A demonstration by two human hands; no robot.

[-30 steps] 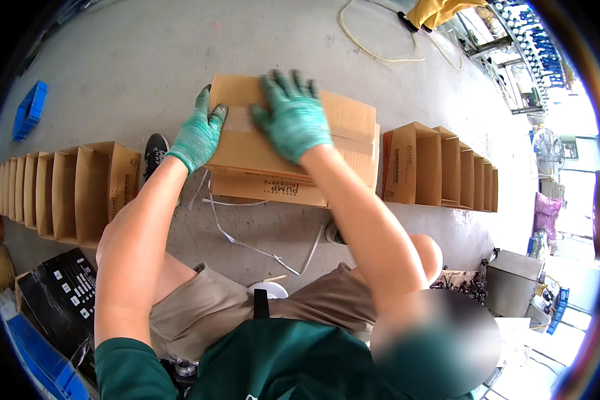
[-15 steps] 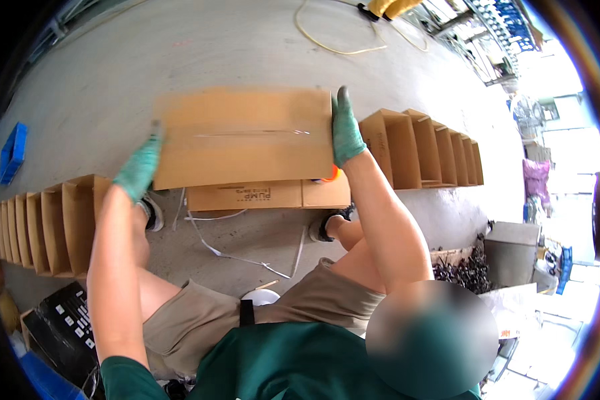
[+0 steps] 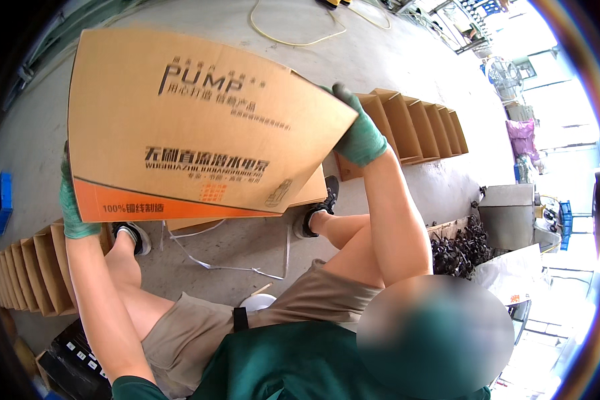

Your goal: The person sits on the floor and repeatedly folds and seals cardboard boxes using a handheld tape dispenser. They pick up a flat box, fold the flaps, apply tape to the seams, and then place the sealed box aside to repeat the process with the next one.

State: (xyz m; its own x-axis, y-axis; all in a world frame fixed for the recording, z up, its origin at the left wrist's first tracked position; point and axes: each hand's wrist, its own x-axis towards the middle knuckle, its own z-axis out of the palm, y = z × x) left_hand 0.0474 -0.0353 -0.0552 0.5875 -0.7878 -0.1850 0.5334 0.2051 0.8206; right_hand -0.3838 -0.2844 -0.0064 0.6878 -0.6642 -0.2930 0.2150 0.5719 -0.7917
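Observation:
A large brown cardboard box with dark print and an orange band along its near edge is held up in front of me, its printed side facing me and its right end slanted. My left hand, in a green glove, grips the box's left edge; its fingertips are partly hidden behind the cardboard. At the right corner my right hand, gloved in green too, clasps the edge with the thumb on top. Beneath the raised box, another cardboard box lies between my feet, mostly covered.
Rows of open cardboard boxes stand on the floor to the right and to the left. A loose white strap lies between my legs. Far left sits a blue crate; at right, a heap of small black parts beside a grey bin.
The held box has come up closer and tilted, turning its printed side to view where a taped plain side showed. Both hands have kept hold of it; the box below is now more covered.

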